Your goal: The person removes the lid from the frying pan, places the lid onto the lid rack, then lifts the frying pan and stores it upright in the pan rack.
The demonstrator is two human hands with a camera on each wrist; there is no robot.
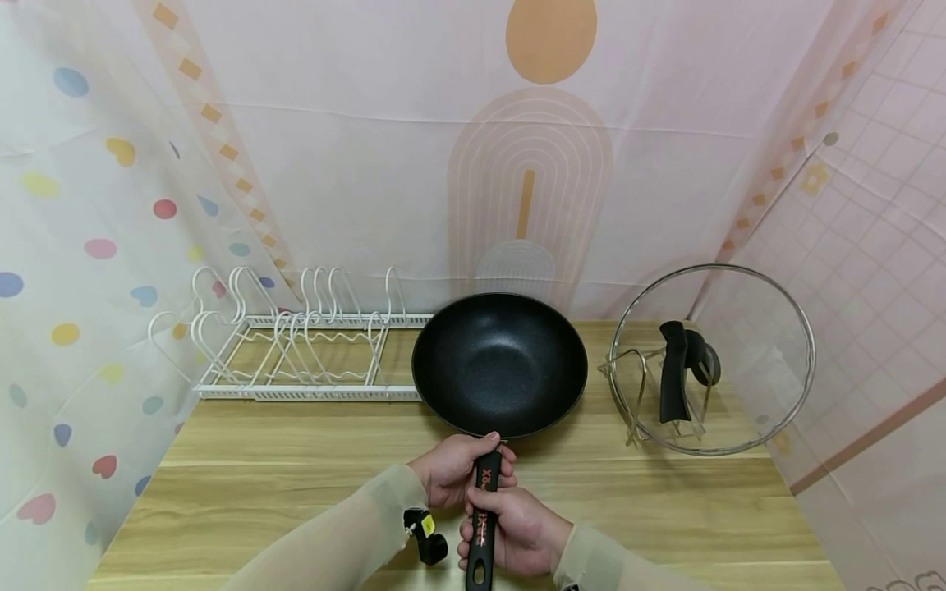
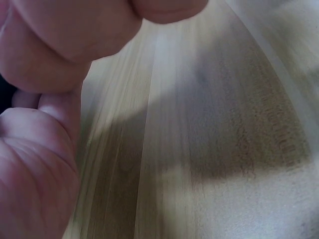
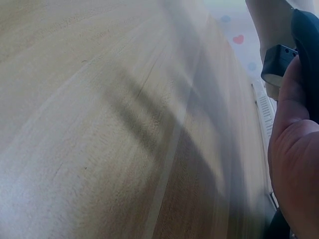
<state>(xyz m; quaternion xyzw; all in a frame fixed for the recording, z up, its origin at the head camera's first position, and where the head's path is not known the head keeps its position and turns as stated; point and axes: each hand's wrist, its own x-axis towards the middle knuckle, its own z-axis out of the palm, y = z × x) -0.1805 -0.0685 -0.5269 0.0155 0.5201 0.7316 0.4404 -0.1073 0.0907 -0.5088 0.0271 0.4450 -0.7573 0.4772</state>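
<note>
A black wok [image 1: 502, 369] with a long black handle carrying red lettering is in the middle of the head view, its hollow inside facing me. My left hand [image 1: 458, 469] grips the handle close to the pan, thumb along the top. Lower down the same handle, my right hand [image 1: 521, 529] holds on with curled fingers. In the left wrist view the left hand [image 2: 40, 164] shows bent fingers, the handle mostly hidden. The right wrist view has the right hand [image 3: 298, 164] against the dark handle [image 3: 308, 59].
A white wire dish rack [image 1: 310, 392] stands at the back left, its right part behind the wok. At right, a glass lid [image 1: 754, 361] with a black handle leans upright in a metal wire stand [image 1: 637, 394]. Printed curtains [image 1: 369, 164] surround the wooden table [image 1: 296, 460].
</note>
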